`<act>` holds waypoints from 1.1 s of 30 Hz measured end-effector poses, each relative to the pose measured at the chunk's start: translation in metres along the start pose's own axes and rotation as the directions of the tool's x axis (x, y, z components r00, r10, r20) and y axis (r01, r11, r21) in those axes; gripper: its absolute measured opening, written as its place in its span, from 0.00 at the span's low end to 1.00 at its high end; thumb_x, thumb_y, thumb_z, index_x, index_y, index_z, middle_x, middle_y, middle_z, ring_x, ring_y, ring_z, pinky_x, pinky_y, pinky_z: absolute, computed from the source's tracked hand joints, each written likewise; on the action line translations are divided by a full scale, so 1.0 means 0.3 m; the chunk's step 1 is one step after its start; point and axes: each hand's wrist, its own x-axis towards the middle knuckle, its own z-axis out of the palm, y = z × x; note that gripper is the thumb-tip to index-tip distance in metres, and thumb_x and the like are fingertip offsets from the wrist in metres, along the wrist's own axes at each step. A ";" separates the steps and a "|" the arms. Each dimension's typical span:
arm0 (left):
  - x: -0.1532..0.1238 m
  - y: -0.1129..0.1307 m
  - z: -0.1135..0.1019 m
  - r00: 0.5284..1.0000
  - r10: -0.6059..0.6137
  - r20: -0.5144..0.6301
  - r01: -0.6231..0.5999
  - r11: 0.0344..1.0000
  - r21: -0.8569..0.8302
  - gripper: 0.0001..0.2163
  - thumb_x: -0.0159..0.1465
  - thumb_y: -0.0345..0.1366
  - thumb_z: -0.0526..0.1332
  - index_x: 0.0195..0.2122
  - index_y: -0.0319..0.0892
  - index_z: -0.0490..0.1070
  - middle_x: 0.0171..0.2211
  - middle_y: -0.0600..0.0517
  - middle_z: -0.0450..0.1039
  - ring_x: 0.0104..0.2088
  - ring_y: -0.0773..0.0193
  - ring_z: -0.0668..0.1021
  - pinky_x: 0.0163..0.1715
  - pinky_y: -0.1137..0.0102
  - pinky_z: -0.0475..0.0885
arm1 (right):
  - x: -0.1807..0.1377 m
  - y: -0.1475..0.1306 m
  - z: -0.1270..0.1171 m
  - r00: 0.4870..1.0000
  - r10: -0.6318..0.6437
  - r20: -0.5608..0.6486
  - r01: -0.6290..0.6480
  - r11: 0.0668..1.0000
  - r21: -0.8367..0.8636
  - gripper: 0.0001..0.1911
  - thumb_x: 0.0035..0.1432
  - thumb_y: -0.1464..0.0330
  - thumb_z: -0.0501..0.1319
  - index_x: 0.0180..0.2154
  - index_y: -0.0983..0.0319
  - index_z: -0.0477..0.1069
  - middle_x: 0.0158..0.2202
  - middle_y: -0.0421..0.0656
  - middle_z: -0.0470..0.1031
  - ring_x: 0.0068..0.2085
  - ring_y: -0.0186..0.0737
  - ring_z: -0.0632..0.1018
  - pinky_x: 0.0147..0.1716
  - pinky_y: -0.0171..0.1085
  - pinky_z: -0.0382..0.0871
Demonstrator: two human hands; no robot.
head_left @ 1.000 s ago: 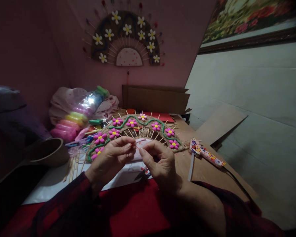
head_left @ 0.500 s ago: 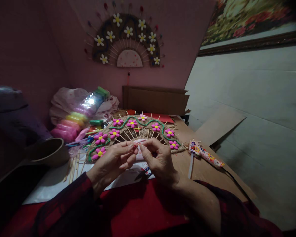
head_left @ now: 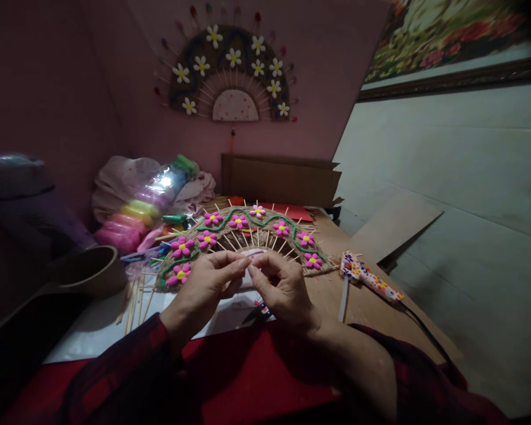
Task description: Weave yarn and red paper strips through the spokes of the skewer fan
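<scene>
My left hand [head_left: 206, 286] and my right hand [head_left: 287, 289] meet fingertip to fingertip in front of me, both pinched. Whatever they hold is very small and hidden by the fingers. Just behind them lies a fan-shaped craft piece [head_left: 265, 223] wound with twine, with thin sticks, a wavy green cord and several pink clay flowers with yellow centres. Its pale half-round centre is partly covered by my hands. Under my right hand, scissors [head_left: 253, 314] with dark blades rest on a white sheet [head_left: 82, 333], their handles mostly hidden.
A glue gun [head_left: 369, 278] with a flowered cover lies at right, its cord trailing to the front. At left are a round pot [head_left: 91, 271], loose sticks [head_left: 135, 307] and bags of coloured clay [head_left: 130, 221]. Cardboard [head_left: 278, 180] leans behind; a similar fan [head_left: 234, 74] hangs above.
My fingertips have closed together more, and a tiny reddish bit visible between them before is now hidden. The view has shifted slightly; the craft piece stays in place.
</scene>
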 end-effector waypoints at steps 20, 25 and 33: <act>0.001 -0.003 0.012 0.997 -0.008 -0.075 0.013 0.998 0.056 0.18 0.54 0.44 0.65 0.18 0.39 0.60 0.14 0.60 0.54 0.13 0.77 0.55 0.13 0.78 0.46 | -0.001 0.005 0.007 1.000 0.008 0.023 -0.009 0.999 0.033 0.04 0.57 0.69 0.58 0.32 0.62 0.70 0.30 0.42 0.73 0.29 0.34 0.71 0.30 0.33 0.65; 0.003 -0.009 0.003 1.000 0.021 -0.007 -0.020 0.997 0.080 0.14 0.56 0.42 0.64 0.21 0.37 0.65 0.15 0.58 0.58 0.14 0.77 0.56 0.14 0.78 0.47 | 0.003 0.004 0.006 0.998 0.066 -0.007 -0.066 0.997 0.042 0.05 0.58 0.68 0.57 0.31 0.62 0.69 0.25 0.39 0.70 0.23 0.31 0.67 0.23 0.31 0.61; 0.000 0.001 0.017 0.996 -0.004 -0.085 0.015 0.991 0.132 0.18 0.56 0.43 0.63 0.17 0.39 0.59 0.12 0.60 0.54 0.12 0.77 0.55 0.12 0.78 0.46 | 0.004 0.004 0.008 0.999 0.046 -0.002 -0.046 0.999 0.010 0.06 0.57 0.68 0.58 0.29 0.62 0.69 0.21 0.37 0.66 0.21 0.30 0.64 0.21 0.31 0.57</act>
